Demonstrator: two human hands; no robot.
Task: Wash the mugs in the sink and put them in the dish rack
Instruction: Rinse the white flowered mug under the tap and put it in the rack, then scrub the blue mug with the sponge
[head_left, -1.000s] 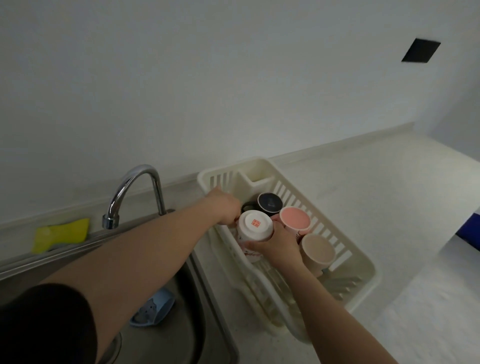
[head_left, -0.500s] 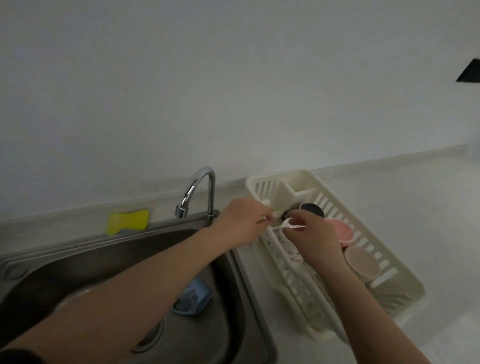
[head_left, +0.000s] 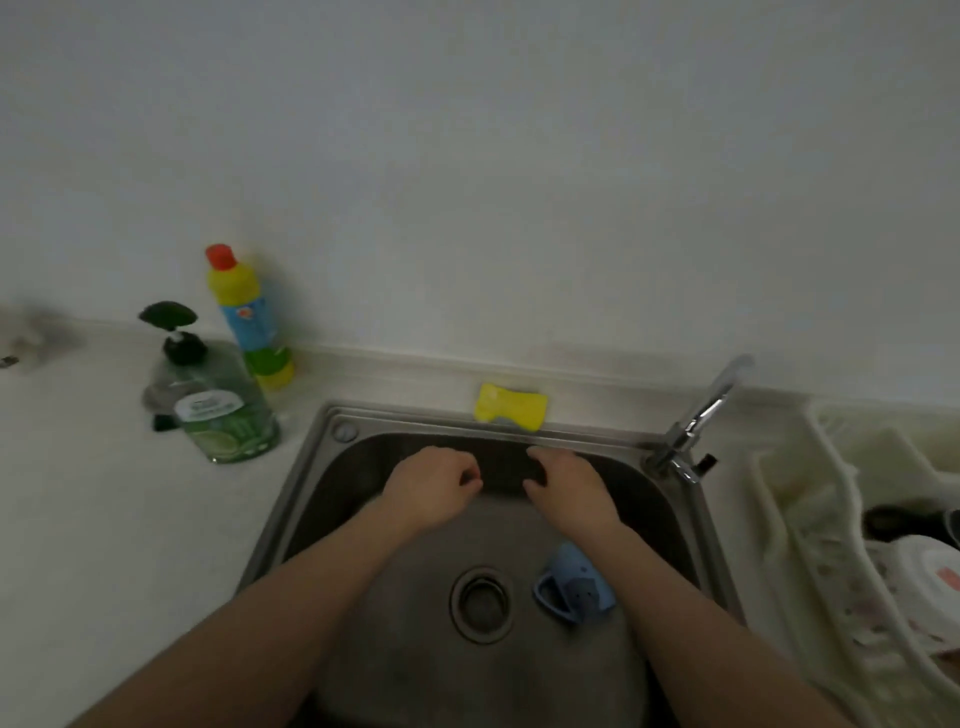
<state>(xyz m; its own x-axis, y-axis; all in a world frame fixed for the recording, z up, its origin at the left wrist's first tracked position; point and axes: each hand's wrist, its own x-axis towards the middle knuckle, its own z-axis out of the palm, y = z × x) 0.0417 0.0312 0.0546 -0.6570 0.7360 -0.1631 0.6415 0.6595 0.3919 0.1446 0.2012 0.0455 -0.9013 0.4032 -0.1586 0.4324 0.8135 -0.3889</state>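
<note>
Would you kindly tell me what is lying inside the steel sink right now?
Inside the stainless steel sink lies a light blue mug on its side beside the round drain. The right forearm covers part of the mug.

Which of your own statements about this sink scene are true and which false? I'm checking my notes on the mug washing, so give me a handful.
1. A blue mug lies in the sink. True.
2. The yellow sponge is in the left hand. False: it sits on the sink's back edge.
3. The right hand holds the faucet. False: it holds nothing, over the basin.
4. The dish rack stands right of the sink. True.
</note>
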